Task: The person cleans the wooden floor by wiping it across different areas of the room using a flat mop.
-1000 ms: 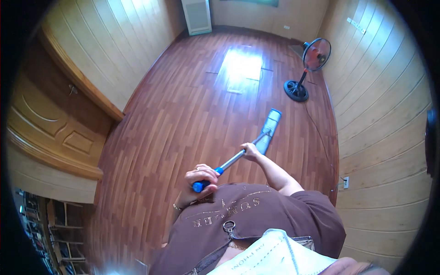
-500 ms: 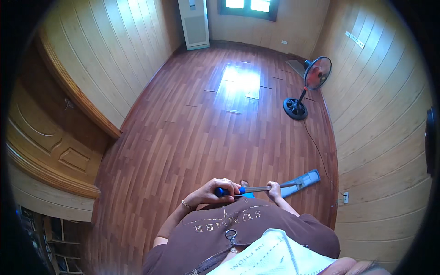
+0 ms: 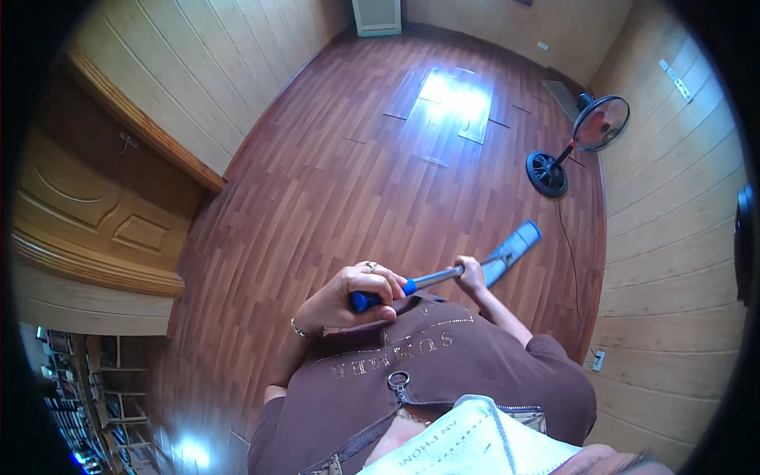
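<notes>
A flat mop with a metal pole and a long blue-grey head (image 3: 513,252) slants across the front of my body. Its blue grip end is in my left hand (image 3: 364,293), which is closed around it and wears a ring and a bracelet. Farther along the pole (image 3: 437,279), the fingers of my right hand (image 3: 470,275) are wrapped about the metal. The mop head is ahead of my right hand, over the reddish-brown wood floor (image 3: 348,206); whether its whole underside touches the floor I cannot tell.
A black and red standing fan (image 3: 600,125) is at the far right, its cord (image 3: 571,253) trailing along the right wall to an outlet (image 3: 598,361). On the left is a wooden door (image 3: 103,190). Shelves (image 3: 119,396) stand at lower left. A white cabinet-like unit (image 3: 377,17) stands at the back.
Both hands have risen in the picture with the mop. Its head has swung farther ahead and slightly left, now at a steeper slant. The view has tilted down and turned.
</notes>
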Tool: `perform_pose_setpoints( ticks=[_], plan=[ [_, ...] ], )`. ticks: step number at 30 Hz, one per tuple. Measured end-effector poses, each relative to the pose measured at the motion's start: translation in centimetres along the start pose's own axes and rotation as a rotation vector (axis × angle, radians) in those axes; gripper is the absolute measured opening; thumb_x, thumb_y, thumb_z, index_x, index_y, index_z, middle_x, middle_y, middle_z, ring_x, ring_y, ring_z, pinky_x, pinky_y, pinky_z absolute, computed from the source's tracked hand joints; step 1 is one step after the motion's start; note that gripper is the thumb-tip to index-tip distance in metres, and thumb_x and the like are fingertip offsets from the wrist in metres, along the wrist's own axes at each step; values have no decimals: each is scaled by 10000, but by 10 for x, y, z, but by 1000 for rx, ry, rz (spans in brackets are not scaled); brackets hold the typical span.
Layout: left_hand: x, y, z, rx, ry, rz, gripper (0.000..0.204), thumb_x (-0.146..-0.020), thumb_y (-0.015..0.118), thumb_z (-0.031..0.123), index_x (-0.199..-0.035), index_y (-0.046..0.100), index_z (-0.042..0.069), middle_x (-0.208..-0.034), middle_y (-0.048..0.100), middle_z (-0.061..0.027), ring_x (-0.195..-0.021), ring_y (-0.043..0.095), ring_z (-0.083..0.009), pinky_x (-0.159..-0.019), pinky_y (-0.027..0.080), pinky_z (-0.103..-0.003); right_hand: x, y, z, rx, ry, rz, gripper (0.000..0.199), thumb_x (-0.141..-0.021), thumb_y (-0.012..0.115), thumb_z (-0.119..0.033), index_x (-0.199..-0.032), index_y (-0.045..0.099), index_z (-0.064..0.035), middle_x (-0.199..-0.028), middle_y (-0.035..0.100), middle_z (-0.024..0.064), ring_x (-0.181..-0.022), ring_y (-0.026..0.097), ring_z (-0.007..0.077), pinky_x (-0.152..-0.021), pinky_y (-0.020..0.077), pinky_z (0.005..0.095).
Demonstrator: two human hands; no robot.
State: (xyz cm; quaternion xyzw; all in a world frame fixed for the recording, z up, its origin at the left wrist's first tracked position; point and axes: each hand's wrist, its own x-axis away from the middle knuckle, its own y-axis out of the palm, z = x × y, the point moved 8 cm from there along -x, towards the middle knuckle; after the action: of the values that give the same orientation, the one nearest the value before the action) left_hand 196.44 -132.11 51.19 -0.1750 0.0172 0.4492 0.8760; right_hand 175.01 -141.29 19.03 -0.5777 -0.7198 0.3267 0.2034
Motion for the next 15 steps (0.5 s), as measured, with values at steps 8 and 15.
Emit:
perform_pose_setpoints(
  ticks=[8,15],
  plan=[
    [-25,-35,-10,-273,-24,298,230,-732,793,187,-808,604,81,-938,681,-54,-1027,635,-257,-891,452,-392,-157,44,-31,-191,-416,-201,349,-705,767,-210,-611,481,-33,-617,513,163,-632,535,357,-567,403,423],
    [13,-58,-11,-381,-215,637,219,-714,786,159,-820,613,79,-950,674,-71,-1034,634,-278,-881,436,-413,-222,142,-108,-277,-748,-577,186,-572,632,-73,-601,449,-53,-619,506,155,-689,544,384,-589,419,442]
  ],
)
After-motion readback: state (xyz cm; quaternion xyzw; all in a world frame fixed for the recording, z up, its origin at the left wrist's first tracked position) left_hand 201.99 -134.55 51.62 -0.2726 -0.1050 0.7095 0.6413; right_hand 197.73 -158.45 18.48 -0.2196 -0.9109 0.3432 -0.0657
